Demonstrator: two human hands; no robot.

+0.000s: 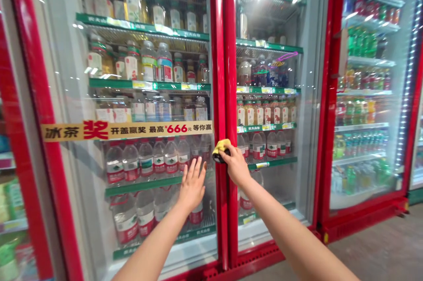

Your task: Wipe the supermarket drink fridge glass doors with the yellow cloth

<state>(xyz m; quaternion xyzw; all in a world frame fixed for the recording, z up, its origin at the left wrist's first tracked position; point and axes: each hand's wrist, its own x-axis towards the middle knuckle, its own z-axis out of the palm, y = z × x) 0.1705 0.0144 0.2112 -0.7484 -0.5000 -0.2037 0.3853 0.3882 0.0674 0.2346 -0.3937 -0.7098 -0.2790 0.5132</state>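
My right hand (237,165) is closed on a crumpled yellow cloth (222,145) with something dark under it. It holds the cloth at the red door frame (219,74) between two glass cooler doors. My left hand (192,184), fingers spread, lies flat at the left glass door (82,175), just left of that frame. Behind the glass near this hand stand water bottles (158,157) with red and white labels. A tan banner (128,130) with printed characters crosses the left door above my left hand.
Green-edged shelves (148,85) inside carry several rows of bottled drinks. Another red-framed cooler (366,96) stands at the right, above a grey floor (380,254). At the far left edge is part of another red-framed unit (29,140).
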